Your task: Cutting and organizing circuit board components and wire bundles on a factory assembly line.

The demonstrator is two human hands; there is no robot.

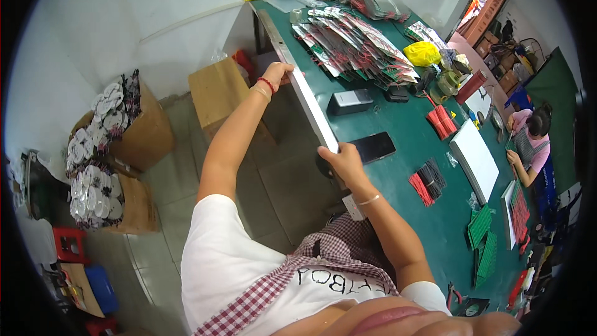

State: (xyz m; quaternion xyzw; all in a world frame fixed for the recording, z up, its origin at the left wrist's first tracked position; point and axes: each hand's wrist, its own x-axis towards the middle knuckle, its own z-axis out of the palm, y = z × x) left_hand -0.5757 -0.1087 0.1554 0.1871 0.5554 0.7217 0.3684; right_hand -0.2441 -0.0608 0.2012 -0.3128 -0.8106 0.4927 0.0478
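A long white flat panel (313, 109) stands nearly edge-on at the left edge of the green table, so only its narrow side shows. My left hand (277, 76) is closed round its far end. My right hand (346, 165) grips the near end, thumb on top and the other fingers mostly hidden. Close to my right hand, a black phone (374, 147) lies flat on the table. Beyond it sits a grey and black box-shaped device (350, 101).
Bundled boards with red wires (357, 46) pile up at the table's far end. Red wires (441, 122), a white slab (474, 160) and green boards (485, 258) lie rightward. A co-worker (532, 140) sits across. Cartons (140, 127) and a wooden stool (217, 90) stand left.
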